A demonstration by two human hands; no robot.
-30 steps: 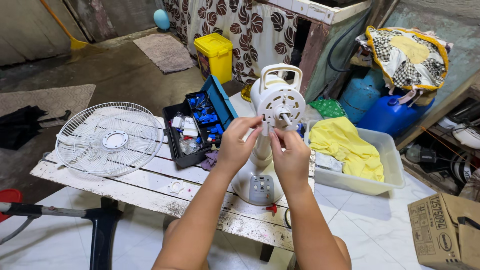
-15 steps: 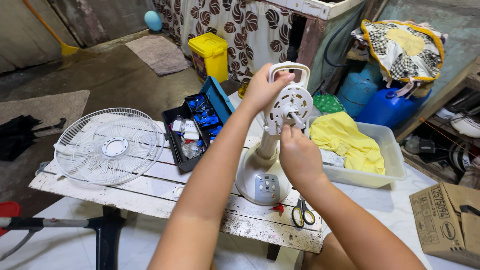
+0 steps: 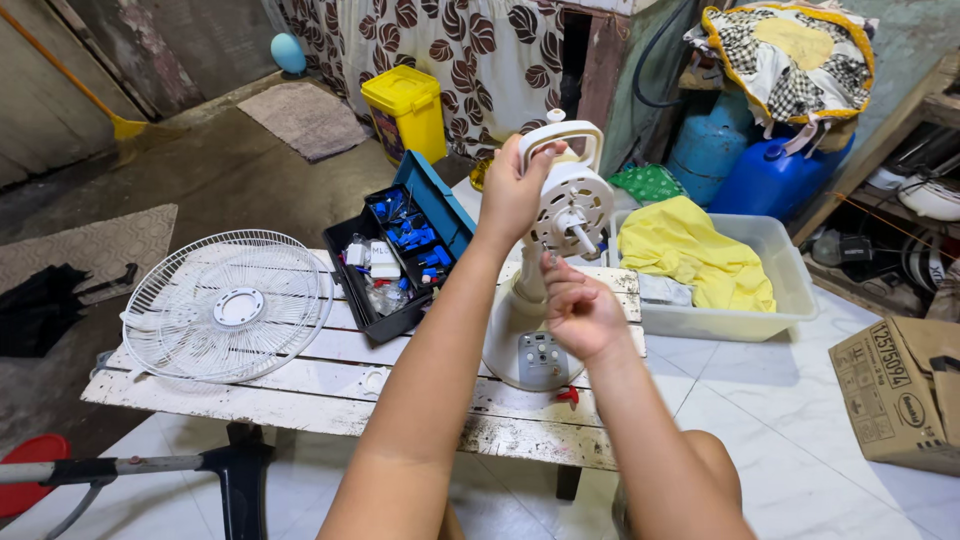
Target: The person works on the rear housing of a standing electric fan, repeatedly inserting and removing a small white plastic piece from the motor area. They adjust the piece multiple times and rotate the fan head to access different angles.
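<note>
White wooden bench [image 3: 300, 385] carries stripped desk fan [image 3: 560, 250] at right end. Fan grille [image 3: 228, 306] lies flat left of fan; open blue toolbox [image 3: 400, 250] between them. Left hand [image 3: 515, 185] grasps fan motor head. Right hand [image 3: 580, 315] clenched below shaft; contents, cannot tell.

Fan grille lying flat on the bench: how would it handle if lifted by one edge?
The fan grille is thin wire spokes around a small hub, so probably light for its span. Lifted by one edge it would likely flex or wobble. It lies flat on the white plank table, so it should slide rather than roll, and the wires may snag fingers.
</note>
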